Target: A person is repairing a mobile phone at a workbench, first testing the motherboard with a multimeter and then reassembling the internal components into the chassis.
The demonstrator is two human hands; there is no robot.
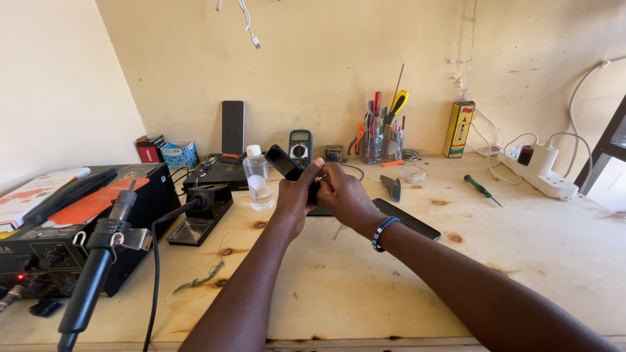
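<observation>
Both hands meet above the middle of the bench (365, 280), just right of the bottle (259, 177). The left hand (295, 195) is closed around a black phone (284, 162), whose upper end sticks out up and to the left, over the bottle's shoulder. The right hand (344, 194) is curled shut against the lower end of the same phone, fingertips pressed where the two hands join; a beaded band (383, 232) sits on that wrist. What the right fingers pinch, if anything besides the phone, cannot be made out, since the hands cover the spot.

A flat dark slab (409, 220) lies on the bench right of the bottle, partly hidden under the right wrist, so its kind is unclear. A small grey piece (392, 187) lies beyond it.

The bottle is clear with a white cap and looks nearly empty, though its level is hard to read. Behind and right of the bottle, a clear cup (381, 146) holds screwdrivers, pliers and other handled tools standing upright. Left of the bottle, a soldering stand (199, 218) has an open tray with nothing visible in it. Farther left, a black station (65, 228) is cut off by the frame edge, and a black handpiece (98, 261) runs off the bottom. Far right of the bottle, a power strip (541, 176) carries plugs, and a green screwdriver (481, 190) lies near it.
</observation>
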